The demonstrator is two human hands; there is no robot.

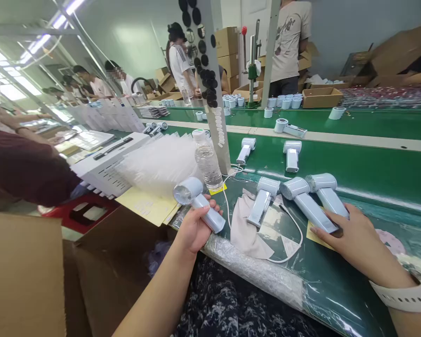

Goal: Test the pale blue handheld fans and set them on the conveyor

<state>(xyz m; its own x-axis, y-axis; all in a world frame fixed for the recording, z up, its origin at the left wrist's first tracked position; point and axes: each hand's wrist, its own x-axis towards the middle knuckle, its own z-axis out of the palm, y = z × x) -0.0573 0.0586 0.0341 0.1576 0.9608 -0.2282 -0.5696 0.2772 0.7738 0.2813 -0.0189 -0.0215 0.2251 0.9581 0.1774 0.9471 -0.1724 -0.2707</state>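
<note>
Green assembly-line belt [351, 161] runs through a room of stacked cardboard cartons [226, 42]. Left hand [192, 229] is closed firmly around a pale blue handheld device [210, 213], held above the belt, just below a water bottle [206, 161]. Right hand [354, 234] lies open, resting across a second device [312, 206]. Between the hands lie a beige cloth pouch [249, 229] and a white cable [301, 241].

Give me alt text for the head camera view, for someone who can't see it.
A person's left hand grips a pale blue handheld appliance while the right hand rests on a matching appliance on a green conveyor belt. More appliances, a water bottle and a standing co-worker appear beyond.
</note>
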